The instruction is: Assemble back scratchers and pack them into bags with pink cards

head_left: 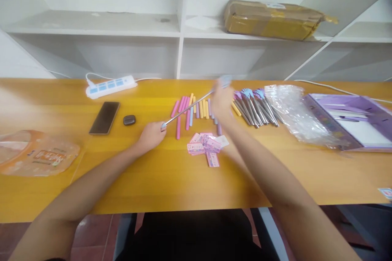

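Observation:
A metal back scratcher (189,108) with its thin rod drawn out stretches at a slant between my hands. My left hand (152,136) is closed around its lower end. Near the blurred light-blue head, my right hand (222,100) is closed on the other end, higher and farther right. Below the rod lie several pink, yellow, blue and purple tubes (188,119), partly hidden by my right hand. Closer to me is a loose pile of pink printed cards (204,145). Several back scratchers (255,110) with purple and blue hand-shaped heads lie side by side to the right.
Clear plastic bags (295,110) and an open purple box (320,126) occupy the right side. Leftward are a phone (104,118), a small black case (129,120), a power strip (112,86) and an orange plastic bag (52,153). A taped carton (272,18) rests on the shelf behind.

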A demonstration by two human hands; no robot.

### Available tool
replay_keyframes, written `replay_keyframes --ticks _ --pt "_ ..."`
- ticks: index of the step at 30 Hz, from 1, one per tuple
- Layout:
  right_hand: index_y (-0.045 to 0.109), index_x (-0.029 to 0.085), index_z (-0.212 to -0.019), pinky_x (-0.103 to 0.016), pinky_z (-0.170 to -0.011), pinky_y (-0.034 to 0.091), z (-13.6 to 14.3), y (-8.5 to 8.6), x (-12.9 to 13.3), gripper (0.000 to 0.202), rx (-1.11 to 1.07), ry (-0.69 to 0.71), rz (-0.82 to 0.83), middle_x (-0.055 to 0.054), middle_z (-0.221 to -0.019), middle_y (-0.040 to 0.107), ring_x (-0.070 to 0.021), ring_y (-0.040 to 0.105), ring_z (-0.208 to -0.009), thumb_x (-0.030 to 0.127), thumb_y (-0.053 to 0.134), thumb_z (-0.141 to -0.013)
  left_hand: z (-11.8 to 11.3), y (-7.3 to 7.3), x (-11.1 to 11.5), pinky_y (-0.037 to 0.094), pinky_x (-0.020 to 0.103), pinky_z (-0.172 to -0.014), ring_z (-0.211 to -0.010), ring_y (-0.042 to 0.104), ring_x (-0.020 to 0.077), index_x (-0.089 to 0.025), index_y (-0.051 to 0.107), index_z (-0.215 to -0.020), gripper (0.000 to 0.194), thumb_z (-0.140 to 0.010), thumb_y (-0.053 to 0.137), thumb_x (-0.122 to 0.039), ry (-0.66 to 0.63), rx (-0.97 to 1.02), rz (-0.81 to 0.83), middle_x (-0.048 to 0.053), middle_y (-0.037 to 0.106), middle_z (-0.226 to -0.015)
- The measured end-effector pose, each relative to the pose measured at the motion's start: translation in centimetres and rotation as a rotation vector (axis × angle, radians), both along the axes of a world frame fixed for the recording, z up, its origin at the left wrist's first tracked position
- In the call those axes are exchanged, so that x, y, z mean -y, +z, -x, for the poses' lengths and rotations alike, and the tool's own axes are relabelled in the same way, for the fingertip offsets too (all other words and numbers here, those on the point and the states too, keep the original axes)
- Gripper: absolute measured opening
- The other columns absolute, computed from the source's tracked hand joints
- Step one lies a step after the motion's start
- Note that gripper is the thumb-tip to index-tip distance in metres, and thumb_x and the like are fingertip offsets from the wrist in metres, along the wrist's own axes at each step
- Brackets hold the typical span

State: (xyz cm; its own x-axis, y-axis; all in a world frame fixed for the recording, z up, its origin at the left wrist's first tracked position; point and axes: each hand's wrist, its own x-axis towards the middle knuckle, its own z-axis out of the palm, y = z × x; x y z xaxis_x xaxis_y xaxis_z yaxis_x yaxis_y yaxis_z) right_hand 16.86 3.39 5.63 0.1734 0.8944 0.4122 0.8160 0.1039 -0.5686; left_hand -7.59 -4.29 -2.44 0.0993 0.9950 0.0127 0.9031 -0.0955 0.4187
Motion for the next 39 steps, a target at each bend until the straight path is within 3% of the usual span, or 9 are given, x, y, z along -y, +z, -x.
replay_keyframes --ticks 3,6,12,20,25,34,39 --pt "0.044 0.023 -0.067 -0.029 -0.054 0.03 7.3 -3.7 3.8 0.057 -0.033 0.203 0.066 0.002 -0.054 0.044 -0.0121 0.044 -0.049 0.044 0.032 -0.119 0.4 0.0 0.2 0.024 0.032 -0.059 -0.057 0.039 0.0148 -0.023 0.036 -0.064 0.029 -0.086 0.052 -0.014 0.042 0.06 -0.016 -0.002 0.043 -0.059" --pt "0.038 0.023 -0.064 -0.03 -0.055 0.026 10.3 -5.2 5.1 0.06 -0.08 0.384 0.072 0.001 -0.054 0.041 -0.0126 0.044 -0.05 0.047 0.029 -0.118 0.9 -0.3 0.3 0.025 0.031 -0.059 -0.057 0.034 0.0137 -0.024 0.031 -0.064 0.032 -0.088 0.05 -0.017 0.084 0.097 -0.034 -0.003 0.037 -0.058" --pt "0.04 0.022 -0.063 -0.031 -0.06 0.026 7.8 -5.7 4.5 0.06 -0.124 0.448 0.069 -0.001 -0.057 0.043 -0.0138 0.045 -0.055 0.046 0.027 -0.117 0.8 -0.2 0.0 0.025 0.032 -0.061 -0.057 0.035 0.0142 -0.023 0.033 -0.063 0.029 -0.083 0.052 -0.016 0.026 0.111 -0.043 -0.004 0.039 -0.057" --pt "0.039 0.024 -0.068 -0.031 -0.059 0.035 5.6 -7.5 7.1 0.057 -0.23 0.529 0.077 -0.001 -0.056 0.045 -0.0168 0.049 -0.057 0.048 0.026 -0.117 0.2 0.3 0.5 0.021 0.033 -0.061 -0.056 0.031 0.0153 -0.023 0.032 -0.061 0.027 -0.081 0.05 -0.021 -0.094 0.093 -0.046 -0.003 0.034 -0.055" --pt "0.037 0.024 -0.072 -0.032 -0.061 0.032 5.7 -7.1 7.2 0.052 -0.215 0.568 0.02 -0.001 -0.061 0.044 -0.017 0.046 -0.059 0.048 0.024 -0.116 -0.2 0.0 0.9 0.023 0.031 -0.061 -0.058 0.031 0.0148 -0.024 0.026 -0.064 0.029 -0.083 0.048 -0.026 -0.094 0.13 -0.05 -0.003 0.029 -0.059" --pt "0.035 0.024 -0.072 -0.033 -0.062 0.028 6.6 -8.2 7.2 0.051 -0.175 0.545 0.003 0.0 -0.062 0.04 -0.0162 0.04 -0.058 0.047 0.029 -0.117 -0.5 -0.3 1.0 0.023 0.033 -0.059 -0.056 0.029 0.0141 -0.024 0.027 -0.061 0.033 -0.083 0.05 -0.025 -0.076 0.218 -0.09 -0.003 0.028 -0.058" --pt "0.036 0.023 -0.068 -0.033 -0.061 0.025 6.6 -7.0 7.6 0.054 -0.169 0.587 -0.008 0.0 -0.06 0.041 -0.0155 0.04 -0.057 0.045 0.03 -0.117 -0.5 -0.3 1.0 0.025 0.031 -0.06 -0.058 0.029 0.0136 -0.024 0.024 -0.062 0.034 -0.083 0.05 -0.026 -0.087 0.238 -0.11 -0.004 0.027 -0.059"
